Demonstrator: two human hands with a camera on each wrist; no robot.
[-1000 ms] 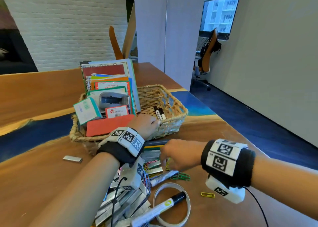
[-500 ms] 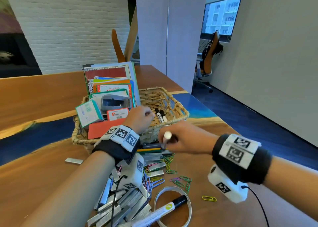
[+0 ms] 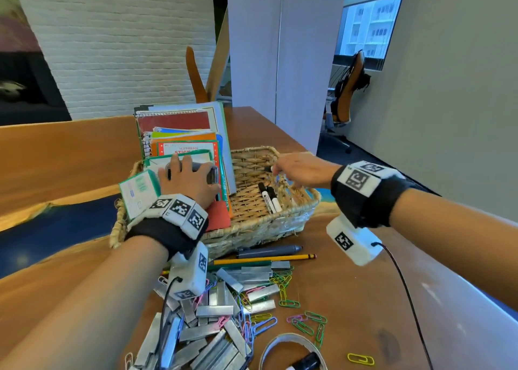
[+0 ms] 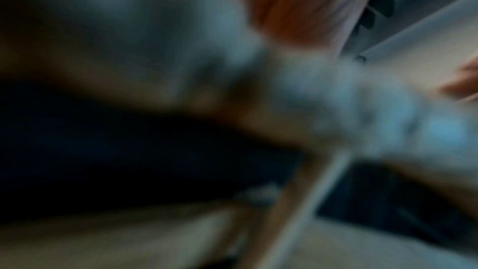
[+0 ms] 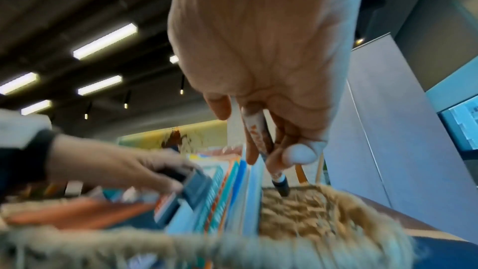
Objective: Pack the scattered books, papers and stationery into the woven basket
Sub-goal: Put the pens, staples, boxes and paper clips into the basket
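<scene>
Item: woven basket (image 3: 291,218), mid-surface, holding upright notebooks (image 3: 179,123) and two markers (image 3: 270,198) on its bare side. My right grip (image 3: 297,170) pinches a marker (image 5: 269,150) over that bare side; my left grip (image 3: 187,182) lies with fingers spread on the grey stapler (image 3: 211,173) among the books. Loose near the surface's front edge: staple strips (image 3: 213,311), paper clips (image 3: 305,325), a pencil (image 3: 266,258), a grey pen (image 3: 269,249).

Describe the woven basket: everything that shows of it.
The woven basket is a shallow rectangle of tan wicker, standing upright on the wooden table. Its left half is packed with upright notebooks and small boxes, on which the left hand rests. Two markers lie on its bare woven floor at the right, where the right hand holds another marker above it.
</scene>
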